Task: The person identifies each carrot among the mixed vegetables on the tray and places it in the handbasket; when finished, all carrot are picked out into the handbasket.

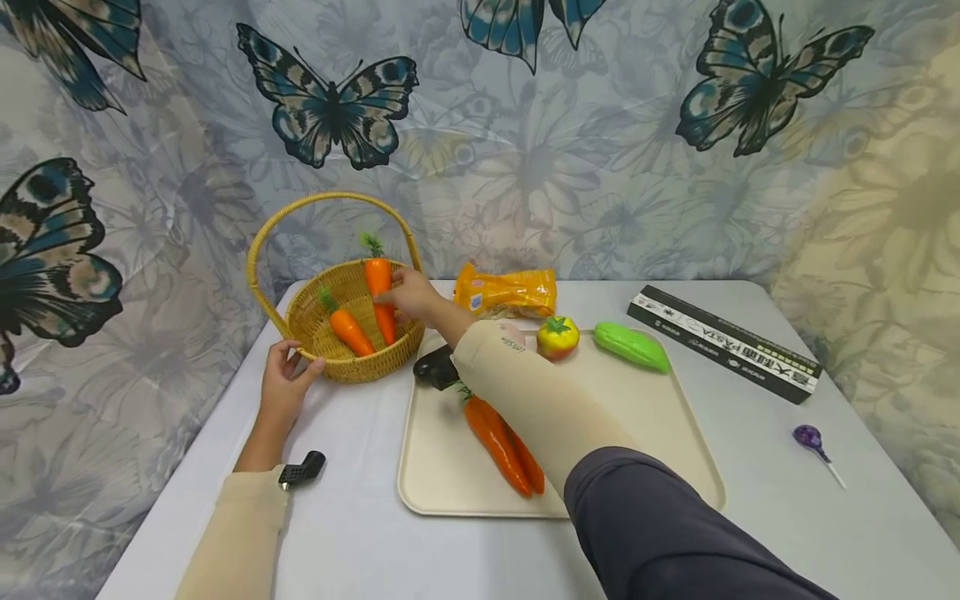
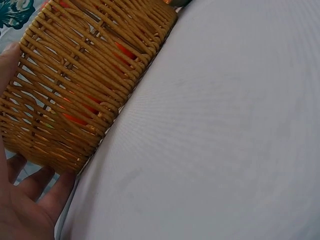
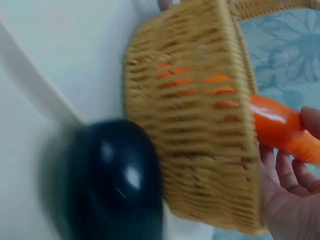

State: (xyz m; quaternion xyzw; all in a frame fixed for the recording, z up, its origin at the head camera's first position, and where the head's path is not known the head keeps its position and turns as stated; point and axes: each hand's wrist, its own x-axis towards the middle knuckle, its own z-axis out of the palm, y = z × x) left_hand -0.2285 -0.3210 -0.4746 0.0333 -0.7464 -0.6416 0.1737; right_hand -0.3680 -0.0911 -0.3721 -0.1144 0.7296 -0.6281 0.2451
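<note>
My right hand (image 1: 415, 298) holds a carrot (image 1: 381, 293) with a leafy green top, partly inside a wicker basket (image 1: 360, 369). The right wrist view shows the thumb and fingers round this carrot (image 3: 277, 122), above the rim. A second carrot (image 1: 350, 331) lies in the basket. At the basket's near left side, my left hand (image 1: 288, 379) grips the rim. In the left wrist view its fingers (image 2: 57, 197) are against the woven wall (image 2: 75, 75), through which bits of orange show.
A beige tray (image 1: 450, 492) holds two carrots (image 1: 498, 442), a dark eggplant (image 1: 435, 367), a red-yellow tomato-like fruit (image 1: 557, 337) and a green vegetable (image 1: 632, 346). Behind it lies an orange packet (image 1: 510, 292). On the right are a black pasta box (image 1: 723, 342) and a purple lollipop (image 1: 808, 436).
</note>
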